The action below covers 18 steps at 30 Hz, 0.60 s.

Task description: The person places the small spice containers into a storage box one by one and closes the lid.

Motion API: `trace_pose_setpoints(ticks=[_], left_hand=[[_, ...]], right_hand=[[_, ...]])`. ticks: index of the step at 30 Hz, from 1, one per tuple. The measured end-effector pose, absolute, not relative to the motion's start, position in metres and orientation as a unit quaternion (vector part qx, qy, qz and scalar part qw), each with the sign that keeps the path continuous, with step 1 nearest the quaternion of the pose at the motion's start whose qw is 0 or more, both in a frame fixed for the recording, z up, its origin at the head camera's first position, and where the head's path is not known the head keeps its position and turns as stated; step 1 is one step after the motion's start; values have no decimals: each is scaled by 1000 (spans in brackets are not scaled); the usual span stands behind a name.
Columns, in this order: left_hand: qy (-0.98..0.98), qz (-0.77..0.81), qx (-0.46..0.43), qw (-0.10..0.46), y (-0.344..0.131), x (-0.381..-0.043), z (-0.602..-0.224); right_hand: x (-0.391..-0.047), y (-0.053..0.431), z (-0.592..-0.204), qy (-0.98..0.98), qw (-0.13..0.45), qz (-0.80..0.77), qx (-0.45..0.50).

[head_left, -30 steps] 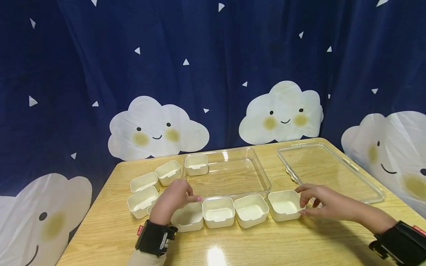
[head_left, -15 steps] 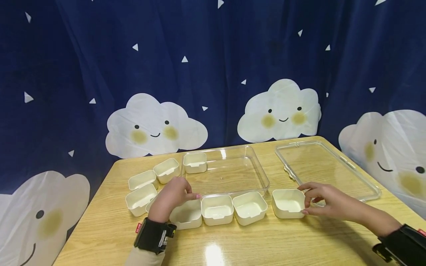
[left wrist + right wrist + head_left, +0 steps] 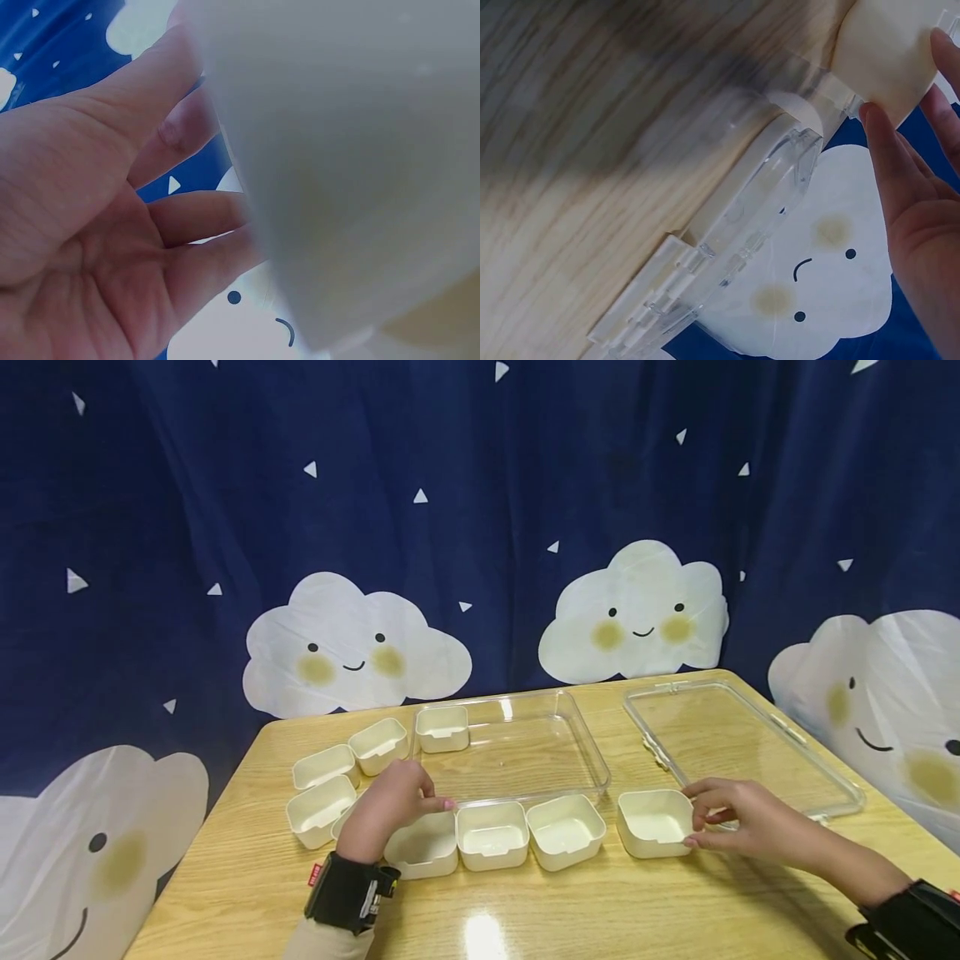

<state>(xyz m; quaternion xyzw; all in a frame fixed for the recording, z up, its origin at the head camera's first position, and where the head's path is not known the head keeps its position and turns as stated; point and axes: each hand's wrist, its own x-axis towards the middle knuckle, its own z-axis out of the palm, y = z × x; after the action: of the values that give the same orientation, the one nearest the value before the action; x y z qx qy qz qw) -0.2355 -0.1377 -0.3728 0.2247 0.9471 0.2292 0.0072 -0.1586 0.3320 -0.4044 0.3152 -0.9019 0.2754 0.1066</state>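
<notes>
In the head view my left hand (image 3: 393, 806) holds a cream plastic bin (image 3: 427, 860) by its left side, thumb along the back rim. That bin (image 3: 360, 180) fills much of the left wrist view, and the hand's fingers reach to its wall. My right hand (image 3: 746, 822) grips the right wall of another cream bin (image 3: 654, 842), thumb low in front and fingers at the rear corner. The right wrist view shows fingertips against this bin (image 3: 885, 60). Between the two held bins stand a cream bin (image 3: 491, 862) and a slightly turned one (image 3: 566, 858).
Behind the row lies a clear shallow box (image 3: 591, 747) with one cream bin (image 3: 444, 742) in its back left corner. Several more bins (image 3: 321, 822) cluster on the left. A clear lid (image 3: 825, 772) with clasps lies at the right on the wooden table (image 3: 585, 914).
My right hand has slid its bin a little to the right, opening a gap from the neighbouring bin. The left hand has stayed at its bin.
</notes>
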Motion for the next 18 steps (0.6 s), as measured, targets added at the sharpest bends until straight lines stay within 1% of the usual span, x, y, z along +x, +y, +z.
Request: trace_pose_setpoints(ticks=[3, 11, 18], left_hand=[[947, 231, 221, 11, -138, -235, -372], [949, 227, 218, 5, -136, -234, -371], [949, 225, 221, 2, -137, -233, -370]], right_hand=[[-159, 332, -407, -902, 119, 276, 311], [-157, 335, -404, -911, 153, 279, 262], [-162, 336, -401, -902, 198, 276, 267]])
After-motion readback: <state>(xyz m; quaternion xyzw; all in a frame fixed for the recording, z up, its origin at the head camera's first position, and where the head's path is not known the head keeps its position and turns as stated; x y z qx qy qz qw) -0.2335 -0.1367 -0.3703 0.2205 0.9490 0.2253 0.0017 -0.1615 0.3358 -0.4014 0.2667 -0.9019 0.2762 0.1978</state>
